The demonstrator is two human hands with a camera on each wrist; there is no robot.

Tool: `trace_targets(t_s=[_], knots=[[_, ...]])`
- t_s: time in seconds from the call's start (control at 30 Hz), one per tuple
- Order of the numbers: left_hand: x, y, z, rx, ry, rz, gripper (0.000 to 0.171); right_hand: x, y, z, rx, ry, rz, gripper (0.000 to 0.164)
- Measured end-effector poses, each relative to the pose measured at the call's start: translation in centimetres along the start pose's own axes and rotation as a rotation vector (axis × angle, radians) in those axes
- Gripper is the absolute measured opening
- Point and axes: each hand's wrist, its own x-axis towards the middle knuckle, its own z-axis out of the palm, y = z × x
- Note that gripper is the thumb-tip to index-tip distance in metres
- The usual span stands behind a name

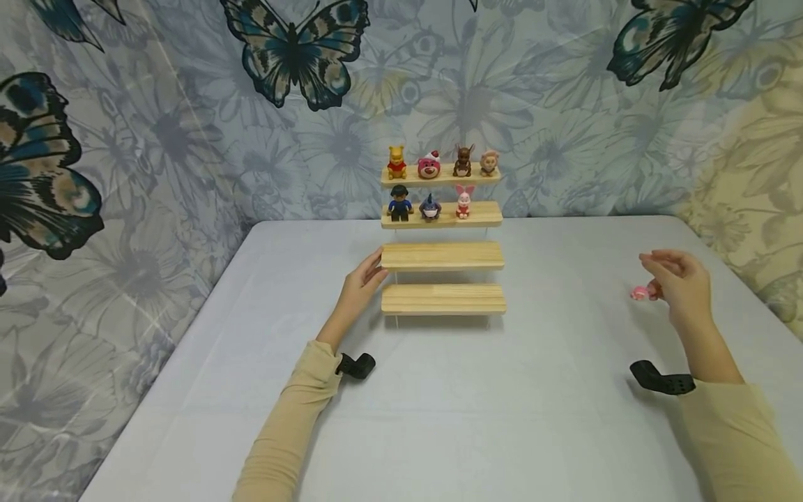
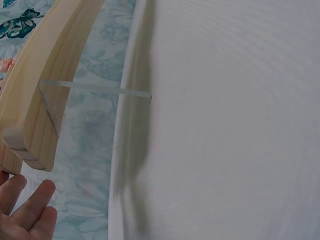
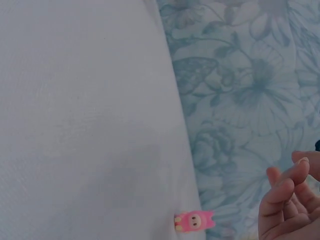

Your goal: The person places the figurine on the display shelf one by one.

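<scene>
A tiered wooden display shelf [image 1: 442,256] stands at the middle of the table. My left hand [image 1: 364,280] is at the left end of its second board from the bottom, fingers loosely extended; in the left wrist view the fingertips [image 2: 17,181] come right at the board's end. On the right, my right hand [image 1: 686,289] hovers over the table with its fingers loosely bent and nothing showing between them. Close to its left is a small pink toy figure [image 1: 639,293]. The right wrist view shows this pink figure [image 3: 195,221] upright on the tabletop, apart from the fingers.
On the top board stand a yellow bear figure [image 1: 396,162], a pink bear [image 1: 429,166], a brown figure [image 1: 463,162] and a pale one [image 1: 488,164]. Below them are a blue-clothed doll [image 1: 399,203], a grey-blue figure [image 1: 430,208] and a pink long-eared one [image 1: 463,203]. Butterfly-patterned cloth [image 1: 345,146] hangs behind.
</scene>
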Motion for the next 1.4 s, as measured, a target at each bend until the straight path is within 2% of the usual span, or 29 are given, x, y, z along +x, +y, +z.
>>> trace_targets(t_s=[0.07, 0.27, 0.43, 0.57, 0.7, 0.87, 1.1, 1.4], knots=[[-0.2, 1.0, -0.1, -0.008, -0.009, -0.008, 0.047, -0.3, -0.1, 0.1, -0.018, 0.003, 0.007, 0.036], [-0.1, 0.9, -0.1, -0.014, -0.008, -0.001, 0.047, -2.4, -1.8, 1.0, -0.092, 0.012, 0.059, 0.022], [0.0, 1.0, 0.0, -0.01, -0.009, 0.006, 0.047, -4.5, -4.2, 2.1, -0.03, -0.016, 0.129, 0.009], [0.0, 1.2, -0.2, -0.014, -0.009, -0.004, 0.047, -5.5, -5.1, 2.6, 0.02, -0.031, 0.178, 0.011], [-0.1, 1.1, -0.3, -0.014, -0.009, -0.007, 0.048, -5.6, -4.7, 2.5, 0.015, -0.033, 0.204, 0.018], [-0.1, 0.9, -0.4, -0.012, -0.004, -0.002, 0.047, -5.2, -4.0, 2.1, 0.01, -0.031, 0.239, 0.018], [-0.1, 0.8, -0.4, -0.015, -0.013, -0.001, 0.047, -4.6, -3.5, 1.6, -0.065, -0.021, 0.302, 0.015], [0.0, 0.8, -0.2, -0.013, -0.016, -0.004, 0.046, -4.3, -3.0, 0.9, -0.184, -0.034, 0.4, 0.019]])
